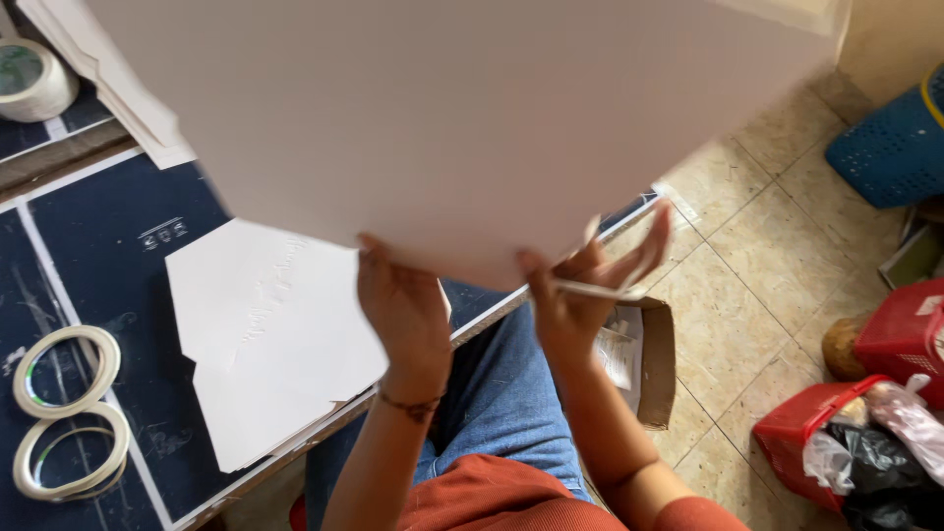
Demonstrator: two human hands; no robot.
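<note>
A large white card sheet (472,118) is lifted up close to the camera and fills the upper half of the view. My left hand (405,313) grips its lower edge from below. My right hand (570,300) also holds that edge and has a thin white strip (629,265), like peeled tape backing, looped between its fingers. Below the hands lies a stack of flat white die-cut sheets (265,344) on the dark blue table (108,246).
Two white tape rolls (67,413) lie at the table's left, another roll (34,79) at top left. An open cardboard box (644,359) sits on the tiled floor by my knee. Red baskets (816,418) and a blue basket (890,147) stand at right.
</note>
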